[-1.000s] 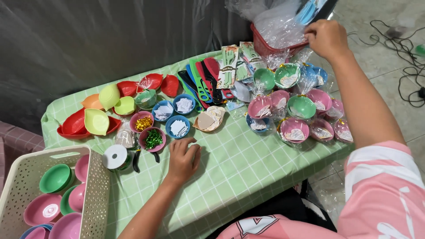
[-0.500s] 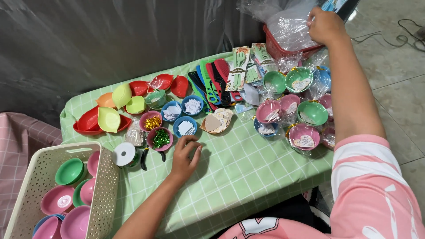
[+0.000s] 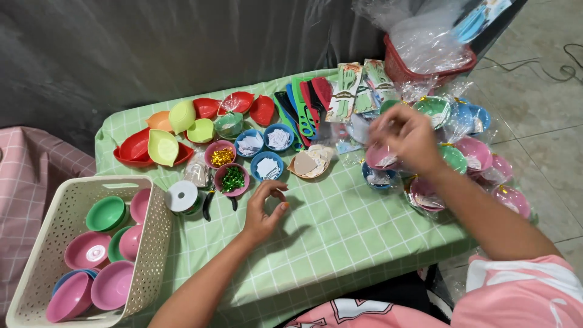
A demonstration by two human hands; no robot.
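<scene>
Nearest us, at the left edge, sits a white basket with loose green and pink bowls nested inside, seemingly a stock kept within easy reach. Just beyond it on the green checked table our left hand rests with fingers curled loosely, thumb and forefinger nearly meeting but pinching nothing that we can see. It lies just short of a blue bowl of paper slips and a pink bowl of green foil, with a white tape roll beside them; these small supplies seem grouped in front so either hand can draw from them. To the right, our right hand hovers over a wrapped pink bowl; it is blurred, the fingers bent down as if pinching the clear wrap, but we cannot tell whether they truly hold it. Around it crowd more wrapped bowls in pink, green and blue, each in clear film, looking like finished pieces gathered on one side. Farther back lie flat, narrow packets with pale printed cards showing green cutlery, next to a fan of coloured utensils. At the far left stand red and lime leaf-shaped dishes; at the far right, a red crate stuffed with clear bags.
</scene>
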